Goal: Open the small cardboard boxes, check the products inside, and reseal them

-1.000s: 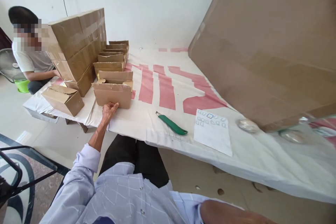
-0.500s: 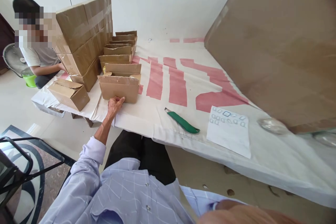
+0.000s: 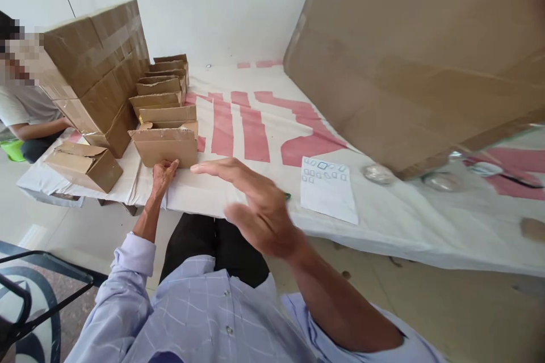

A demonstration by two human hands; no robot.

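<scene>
An upright cardboard box (image 3: 164,150) with raised top flaps stands near the table's front edge. My left hand (image 3: 164,174) is closed, its curled fingers pressed against the bottom of the box's front wall. To the right, my right hand (image 3: 259,210) hangs over the table edge, open and holding nothing. Its fingers stretch left towards the box, and the thumb is apart. Only a small green bit of the utility knife (image 3: 288,196) shows past my right hand, which covers the rest. A paper sheet (image 3: 327,195) with drawn small shapes lies right of that hand.
More open-flapped boxes (image 3: 159,85) stand in a row behind. At left are a closed box (image 3: 83,164), a taped carton stack (image 3: 102,68) and a seated person (image 3: 25,108). A large carton (image 3: 404,57) and clear tape rolls (image 3: 378,174) occupy the right.
My right hand has come up from the lower right and reached left over the knife. My left hand stays at the box. The view has turned right.
</scene>
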